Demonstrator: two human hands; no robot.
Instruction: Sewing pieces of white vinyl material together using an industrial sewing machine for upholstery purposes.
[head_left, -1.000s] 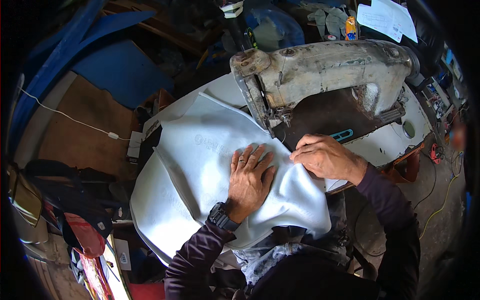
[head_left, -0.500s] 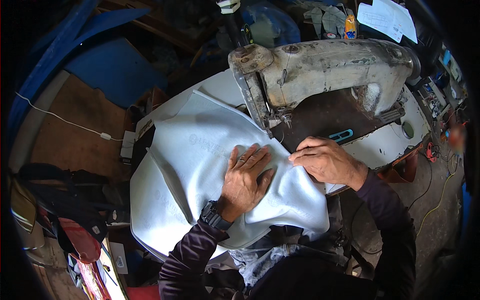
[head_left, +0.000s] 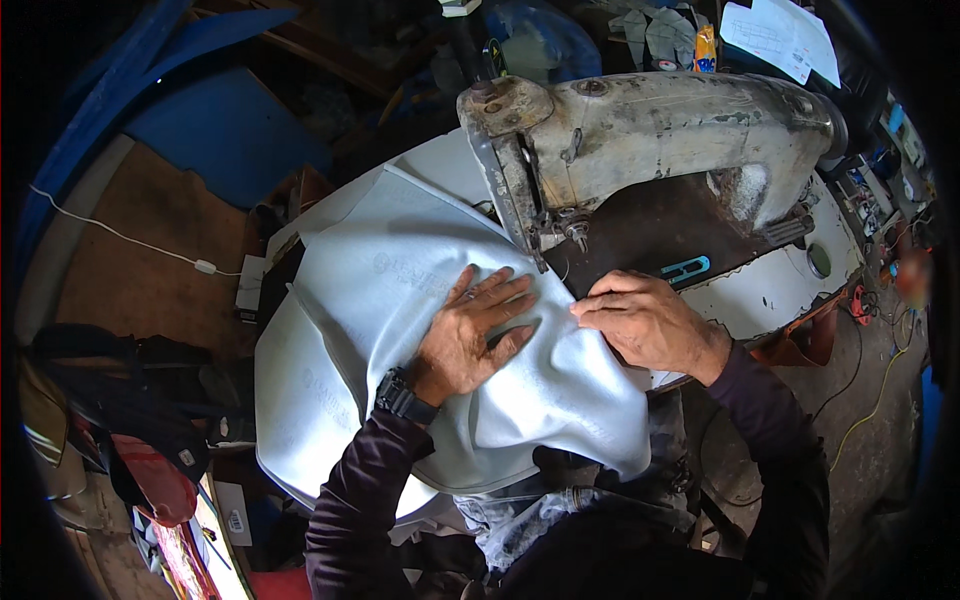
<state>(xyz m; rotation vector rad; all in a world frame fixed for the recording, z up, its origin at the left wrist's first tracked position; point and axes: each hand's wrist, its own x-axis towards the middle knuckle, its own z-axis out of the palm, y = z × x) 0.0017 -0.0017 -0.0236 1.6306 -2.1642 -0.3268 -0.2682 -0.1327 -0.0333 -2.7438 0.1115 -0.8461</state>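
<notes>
A large pale grey-white sheet of material point(head_left: 330, 250) is draped over the sewing table, with folds and a piped edge running under the needle end of a worn, stained sewing machine point(head_left: 670, 130). My left hand point(head_left: 480, 325) lies on the sheet with fingers spread, left of the presser foot. My right hand point(head_left: 640, 320) pinches the sheet's right edge just below and right of the presser foot. A turquoise tool point(head_left: 685, 270) rests on the dark machine bed beyond my right hand.
The white table top point(head_left: 750, 310) carries a small round lid point(head_left: 818, 260) at the right. A brown board point(head_left: 150, 270) with a white cord is at the left, above dark bags point(head_left: 120, 410). Cables lie on the floor at right; papers point(head_left: 780, 40) are behind the machine.
My left hand has moved leftward and slightly up, its fingers spreading wider, and the sheet's folds have shifted. My right hand has shifted slightly left, still pinching the edge.
</notes>
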